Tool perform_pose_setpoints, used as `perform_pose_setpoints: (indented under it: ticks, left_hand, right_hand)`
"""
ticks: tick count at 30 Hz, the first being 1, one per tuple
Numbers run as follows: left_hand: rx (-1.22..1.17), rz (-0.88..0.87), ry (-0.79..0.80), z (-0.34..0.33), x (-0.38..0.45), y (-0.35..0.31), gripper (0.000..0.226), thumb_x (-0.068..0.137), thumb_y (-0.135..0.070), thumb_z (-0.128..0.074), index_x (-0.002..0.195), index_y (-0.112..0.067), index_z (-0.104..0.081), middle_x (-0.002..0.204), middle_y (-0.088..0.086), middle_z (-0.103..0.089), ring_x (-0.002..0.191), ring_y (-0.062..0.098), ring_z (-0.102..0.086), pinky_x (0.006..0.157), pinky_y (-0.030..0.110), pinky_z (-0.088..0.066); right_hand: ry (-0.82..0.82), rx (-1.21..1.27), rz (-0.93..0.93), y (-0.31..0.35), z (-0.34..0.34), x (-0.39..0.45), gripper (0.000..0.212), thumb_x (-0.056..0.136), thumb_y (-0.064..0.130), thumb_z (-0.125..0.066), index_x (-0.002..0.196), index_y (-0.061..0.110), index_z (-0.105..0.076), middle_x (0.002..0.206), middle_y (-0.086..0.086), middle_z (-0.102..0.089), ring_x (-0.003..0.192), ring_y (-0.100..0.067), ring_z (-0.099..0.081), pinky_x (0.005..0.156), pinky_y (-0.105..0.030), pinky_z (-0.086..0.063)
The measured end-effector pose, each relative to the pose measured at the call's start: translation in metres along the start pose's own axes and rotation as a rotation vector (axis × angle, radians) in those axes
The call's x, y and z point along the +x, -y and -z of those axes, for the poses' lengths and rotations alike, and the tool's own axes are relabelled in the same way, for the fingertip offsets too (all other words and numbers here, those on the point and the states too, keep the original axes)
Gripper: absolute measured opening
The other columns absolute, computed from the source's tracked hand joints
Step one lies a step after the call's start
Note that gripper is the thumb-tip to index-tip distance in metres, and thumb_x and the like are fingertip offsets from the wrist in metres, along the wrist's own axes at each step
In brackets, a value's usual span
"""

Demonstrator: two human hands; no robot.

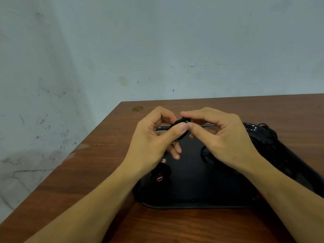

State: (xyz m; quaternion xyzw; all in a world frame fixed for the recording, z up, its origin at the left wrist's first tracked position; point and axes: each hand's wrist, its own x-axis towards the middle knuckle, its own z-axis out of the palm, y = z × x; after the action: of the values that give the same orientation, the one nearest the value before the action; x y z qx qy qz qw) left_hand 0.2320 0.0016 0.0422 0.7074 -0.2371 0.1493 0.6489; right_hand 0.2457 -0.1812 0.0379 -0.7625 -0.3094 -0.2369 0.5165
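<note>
Both hands meet above a black tray (192, 186) on a brown wooden table (87, 181). My left hand (154, 139) and my right hand (220, 135) together pinch a small black ring-shaped part (181, 121) between thumbs and forefingers. A thin grey rod (207, 125) runs level behind the fingers, its left end (161, 128) showing past my left hand. How the ring sits on the rod is hidden by the fingers. A small metal ring (173, 142) shows under my left fingers.
On the tray's left edge lies a black knob-like part with a reddish-copper end (160, 177). More dark parts and cords (268, 137) lie at the tray's right side. A gold sticker (138, 108) marks the table's far left corner. A grey wall stands behind.
</note>
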Motion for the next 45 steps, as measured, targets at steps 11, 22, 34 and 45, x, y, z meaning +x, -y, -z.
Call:
perform_pose_setpoints:
  ticks: [11,22,34,45]
  left_hand:
    - [-0.137,0.023,0.089,-0.002,-0.002,-0.002,0.022,0.090,0.004,-0.063,0.103,-0.001,-0.046,0.102,0.020,-0.065,0.074,0.039,-0.073,0.070,0.036,-0.062]
    - [-0.389,0.101,0.029,0.000,0.000,-0.007,0.021,0.085,-0.007,-0.063,0.099,-0.008,-0.048,0.095,0.026,-0.067,0.071,0.032,-0.073,0.065,0.026,-0.060]
    - [-0.467,0.129,0.041,-0.002,-0.002,-0.011,0.028,0.089,-0.006,-0.058,0.117,-0.007,-0.057,0.096,0.024,-0.071,0.077,0.030,-0.075,0.071,0.025,-0.060]
    - [-0.480,0.109,-0.004,-0.004,-0.002,-0.009,0.015,0.086,-0.009,-0.059,0.101,-0.008,-0.060,0.081,0.021,-0.071,0.064,0.025,-0.072,0.060,0.023,-0.059]
  right_hand:
    - [-0.172,-0.004,-0.006,-0.001,-0.001,0.001,0.017,0.090,0.013,-0.073,0.103,0.024,-0.078,0.094,0.016,-0.074,0.089,-0.014,-0.070,0.063,-0.037,-0.060]
    - [-0.092,-0.008,0.031,0.000,-0.004,-0.001,0.023,0.092,0.007,-0.069,0.109,0.021,-0.076,0.103,0.010,-0.073,0.095,-0.015,-0.070,0.062,-0.047,-0.057]
    - [-0.061,0.074,-0.025,0.000,-0.003,0.000,0.020,0.092,0.011,-0.070,0.105,0.024,-0.076,0.100,0.010,-0.071,0.092,-0.017,-0.070,0.069,-0.042,-0.060]
    - [-0.102,0.232,-0.115,0.005,-0.008,-0.001,0.013,0.086,0.009,-0.075,0.093,0.019,-0.070,0.091,0.005,-0.073,0.078,-0.012,-0.069,0.055,-0.021,-0.054]
